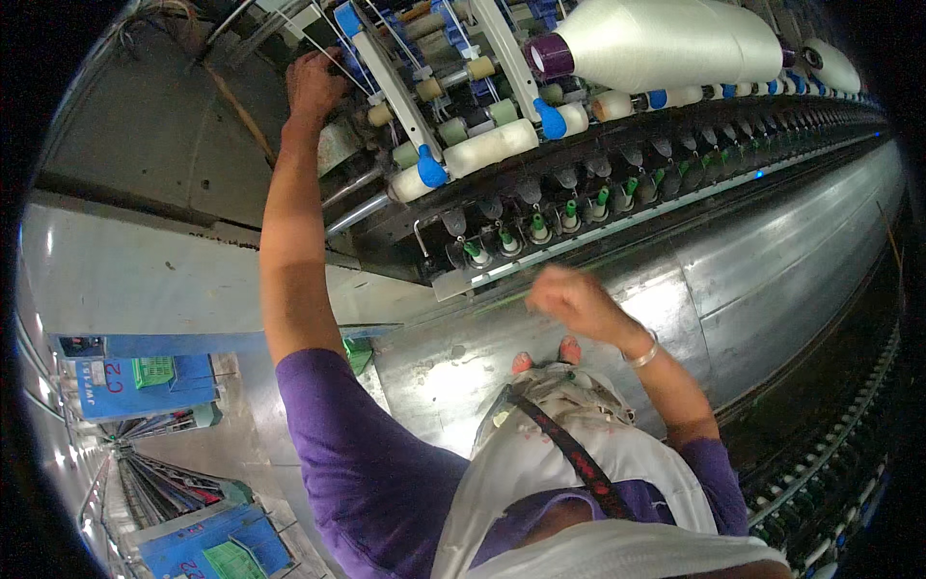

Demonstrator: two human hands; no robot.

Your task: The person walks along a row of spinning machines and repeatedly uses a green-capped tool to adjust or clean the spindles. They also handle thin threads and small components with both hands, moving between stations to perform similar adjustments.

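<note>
My left hand reaches up to the end of a spinning frame, beside its rollers and blue-tipped arms. Its fingertips are hidden among the machine parts, so its grip does not show. Nearest to it are a grey arm with a blue tip and a white roller. My right hand hovers over the metal floor in front of the spindles, smeared a little by motion. Its fingers are curled in, and whatever they may hold is hidden. Below the rollers stands a row of green and white spindles.
A big cone of white yarn with a purple end lies across the top of the frame. Another spindle row runs along the lower right. Blue machine ends with green baskets stand at the left. A light panel borders the frame's end.
</note>
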